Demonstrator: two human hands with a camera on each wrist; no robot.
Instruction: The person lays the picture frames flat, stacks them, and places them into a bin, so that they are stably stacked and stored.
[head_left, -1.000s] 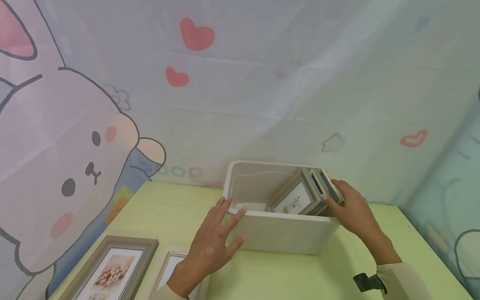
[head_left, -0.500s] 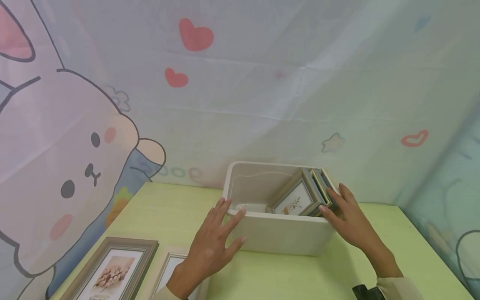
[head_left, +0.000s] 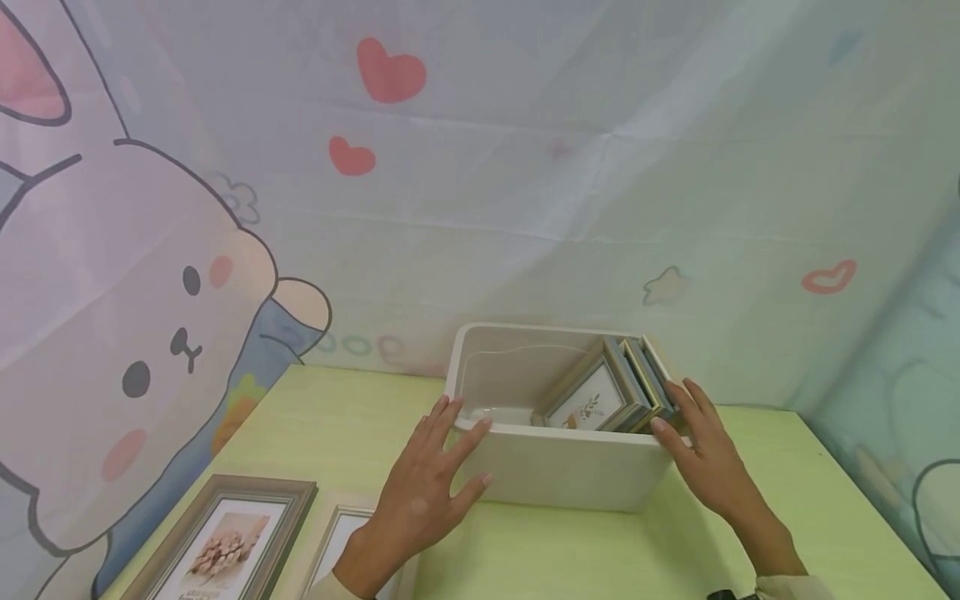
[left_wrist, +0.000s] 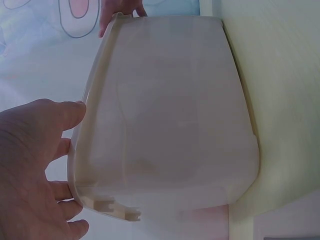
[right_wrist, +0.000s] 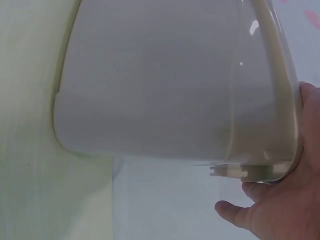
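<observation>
A white plastic storage box [head_left: 570, 467] stands on the table near the wall. Several picture frames [head_left: 622, 383] lean side by side in its right half, the foremost showing a small plant print. My left hand [head_left: 423, 479] rests at the box's front left corner, fingers spread and fairly straight along the rim. At the opposite end, my right hand [head_left: 708, 454] touches the right corner, its thumb on the front rim and its fingers beside the rearmost frame. In the right wrist view, the fingers [right_wrist: 234, 212] extend past the rim corner. The frames' lower parts are hidden by the box wall.
Two more frames lie flat on the green table [head_left: 555, 558] at the front left: a brown one with a flower photo [head_left: 225, 546] and a pale one [head_left: 337, 533] partly under my left forearm. A printed cloth wall [head_left: 525, 208] hangs close behind.
My right hand has let go of the rearmost frames and moved down and slightly right to the box's right rim. The left hand and the box have stayed put.
</observation>
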